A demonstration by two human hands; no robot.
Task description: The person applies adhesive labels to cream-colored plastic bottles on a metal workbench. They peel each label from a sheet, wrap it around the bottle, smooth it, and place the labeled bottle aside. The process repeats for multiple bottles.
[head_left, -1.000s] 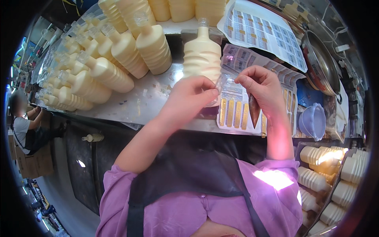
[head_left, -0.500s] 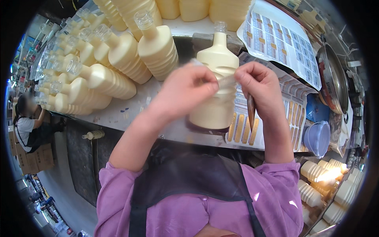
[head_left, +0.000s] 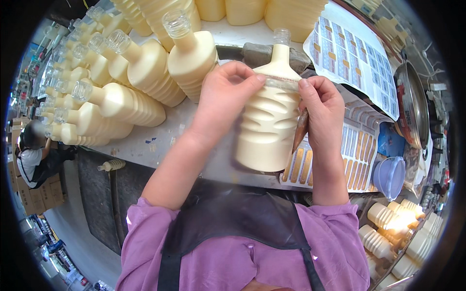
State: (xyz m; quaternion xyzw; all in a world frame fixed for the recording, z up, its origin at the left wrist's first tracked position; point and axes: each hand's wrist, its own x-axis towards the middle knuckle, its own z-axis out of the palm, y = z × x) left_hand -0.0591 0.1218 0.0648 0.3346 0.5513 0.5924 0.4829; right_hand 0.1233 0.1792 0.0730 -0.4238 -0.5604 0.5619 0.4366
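A cream bottle point(head_left: 268, 121) with a ribbed body and a clear threaded neck lies on the table with its neck pointing away from me. Across its upper body stretches a thin see-through strip label point(head_left: 281, 83) with small print. My left hand point(head_left: 232, 92) pinches the strip's left end between thumb and finger. At the other end, my right hand point(head_left: 323, 99) pinches the strip near the bottle's right side. A brown pointed tool point(head_left: 301, 127), partly covered, is also tucked in my right hand and points down beside the bottle.
Many similar cream bottles point(head_left: 145, 65) crowd the table to the left and back. Label sheets point(head_left: 352, 68) lie at the right, near a lilac bucket point(head_left: 390, 175) and a metal pan point(head_left: 412, 104). More bottles point(head_left: 383, 216) fill the lower right. A person point(head_left: 34, 157) sits far left.
Both hands have come to the bottle's upper body, and the strip now lies stretched across it. The bottle's base has shifted slightly towards me. The brown tool is more hidden behind my right hand.
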